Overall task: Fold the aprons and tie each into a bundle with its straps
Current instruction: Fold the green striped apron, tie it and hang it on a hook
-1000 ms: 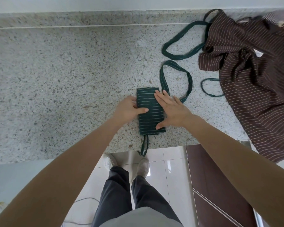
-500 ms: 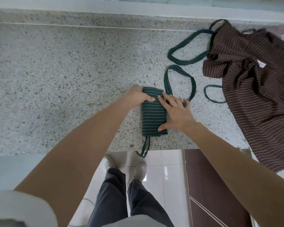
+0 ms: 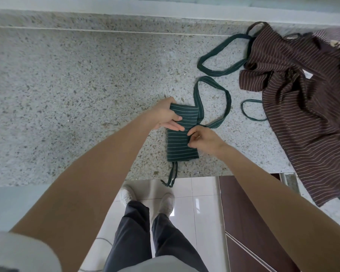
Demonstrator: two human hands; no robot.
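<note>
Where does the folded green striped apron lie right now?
In the head view, the folded green apron lies on the speckled counter near its front edge, under both hands, left of the brown apron.

speckled stone counter (image 3: 71,91), white floor tiles (image 3: 202,209), brown cabinet (image 3: 249,222)
</note>
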